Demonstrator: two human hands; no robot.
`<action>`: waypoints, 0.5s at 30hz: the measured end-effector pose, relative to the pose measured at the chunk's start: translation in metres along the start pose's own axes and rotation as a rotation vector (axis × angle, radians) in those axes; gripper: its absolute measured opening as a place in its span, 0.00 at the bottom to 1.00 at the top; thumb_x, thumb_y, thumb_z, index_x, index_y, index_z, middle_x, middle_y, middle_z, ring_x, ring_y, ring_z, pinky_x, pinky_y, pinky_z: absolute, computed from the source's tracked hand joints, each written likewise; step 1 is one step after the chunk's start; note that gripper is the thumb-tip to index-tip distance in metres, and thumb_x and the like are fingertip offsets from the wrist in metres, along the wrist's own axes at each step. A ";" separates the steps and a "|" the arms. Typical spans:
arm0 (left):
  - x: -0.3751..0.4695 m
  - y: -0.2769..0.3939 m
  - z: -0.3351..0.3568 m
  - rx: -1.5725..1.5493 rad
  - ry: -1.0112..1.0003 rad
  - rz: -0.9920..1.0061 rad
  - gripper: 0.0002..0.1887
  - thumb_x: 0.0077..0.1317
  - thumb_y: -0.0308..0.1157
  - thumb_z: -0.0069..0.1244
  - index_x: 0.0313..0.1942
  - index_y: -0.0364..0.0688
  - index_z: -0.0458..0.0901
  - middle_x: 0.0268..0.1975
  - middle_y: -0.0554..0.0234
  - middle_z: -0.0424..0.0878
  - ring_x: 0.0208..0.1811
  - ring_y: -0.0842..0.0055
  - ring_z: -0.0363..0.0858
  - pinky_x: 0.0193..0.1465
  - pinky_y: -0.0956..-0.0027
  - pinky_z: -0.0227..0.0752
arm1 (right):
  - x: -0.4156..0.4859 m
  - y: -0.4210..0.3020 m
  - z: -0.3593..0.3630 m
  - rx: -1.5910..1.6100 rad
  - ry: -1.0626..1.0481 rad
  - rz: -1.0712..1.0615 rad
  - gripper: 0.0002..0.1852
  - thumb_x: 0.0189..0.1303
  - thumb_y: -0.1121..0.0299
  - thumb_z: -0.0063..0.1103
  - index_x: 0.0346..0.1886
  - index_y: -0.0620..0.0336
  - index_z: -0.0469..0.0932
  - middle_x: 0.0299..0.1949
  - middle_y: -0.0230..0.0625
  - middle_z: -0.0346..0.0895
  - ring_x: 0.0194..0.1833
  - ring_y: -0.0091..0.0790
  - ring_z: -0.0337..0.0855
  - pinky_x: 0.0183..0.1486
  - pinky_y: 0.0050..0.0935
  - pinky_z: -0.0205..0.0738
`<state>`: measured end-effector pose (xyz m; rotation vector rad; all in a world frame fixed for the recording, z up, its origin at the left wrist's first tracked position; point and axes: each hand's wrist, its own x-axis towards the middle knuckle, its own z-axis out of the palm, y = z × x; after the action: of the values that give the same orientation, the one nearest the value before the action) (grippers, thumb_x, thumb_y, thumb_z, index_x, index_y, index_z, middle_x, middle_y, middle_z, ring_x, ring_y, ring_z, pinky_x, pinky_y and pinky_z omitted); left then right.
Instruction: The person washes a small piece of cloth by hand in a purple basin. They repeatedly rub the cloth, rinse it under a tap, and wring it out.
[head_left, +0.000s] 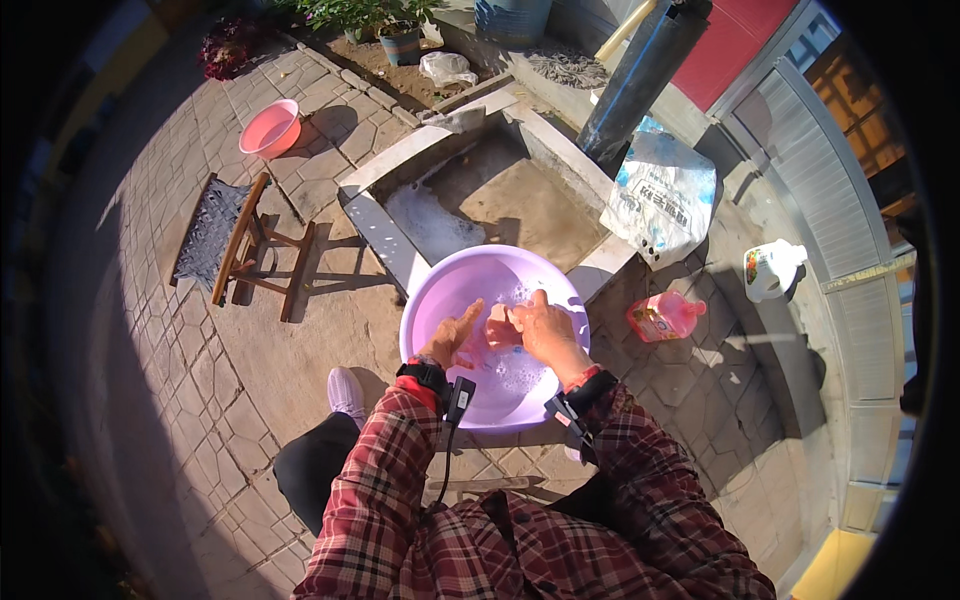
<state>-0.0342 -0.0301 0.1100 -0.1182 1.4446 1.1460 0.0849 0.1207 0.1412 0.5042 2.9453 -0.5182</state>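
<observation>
A light purple plastic basin (436, 296) with foamy water is in front of me, by the near corner of a concrete wash trough. Over the basin's right half, my right hand (541, 324) grips a wet, salmon-pink piece of cloth (501, 327), its fingers folded over the cloth's right side. My left hand (454, 334) is at the left of the cloth, thumb raised and fingers apart, with nothing visibly held. White suds (517, 371) float below the hands. What lies under the foam is hard to make out.
The trough (517, 184) holds murky water and foam. At left are a folding stool (238, 236) and a pink basin (270, 129). A red bottle (664, 315), a white jug (772, 270), a printed plastic bag (664, 195) and a black pipe (637, 82) stand right.
</observation>
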 end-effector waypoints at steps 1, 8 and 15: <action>-0.009 0.003 0.010 -0.068 -0.051 0.000 0.49 0.58 0.67 0.44 0.65 0.32 0.55 0.69 0.35 0.49 0.68 0.41 0.53 0.54 0.37 0.67 | -0.006 -0.008 -0.019 0.030 0.027 -0.021 0.10 0.55 0.72 0.52 0.41 0.50 0.78 0.43 0.44 0.72 0.38 0.50 0.79 0.41 0.45 0.73; -0.022 0.012 0.059 -0.787 -0.362 0.025 0.36 0.59 0.66 0.44 0.47 0.38 0.73 0.44 0.53 0.79 0.44 0.60 0.79 0.54 0.49 0.72 | -0.056 -0.037 -0.082 0.226 0.295 -0.345 0.12 0.50 0.72 0.58 0.41 0.56 0.76 0.41 0.43 0.77 0.40 0.46 0.79 0.43 0.38 0.74; -0.027 0.004 0.070 -0.932 -0.424 0.370 0.23 0.61 0.51 0.53 0.42 0.39 0.72 0.37 0.57 0.79 0.37 0.64 0.81 0.41 0.59 0.78 | -0.062 -0.016 -0.082 1.335 -0.168 -0.174 0.11 0.51 0.77 0.55 0.40 0.64 0.72 0.37 0.34 0.74 0.41 0.26 0.77 0.42 0.27 0.75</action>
<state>0.0195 0.0047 0.1490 -0.2416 0.4815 1.9468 0.1333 0.1163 0.2328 0.2251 2.0680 -2.3499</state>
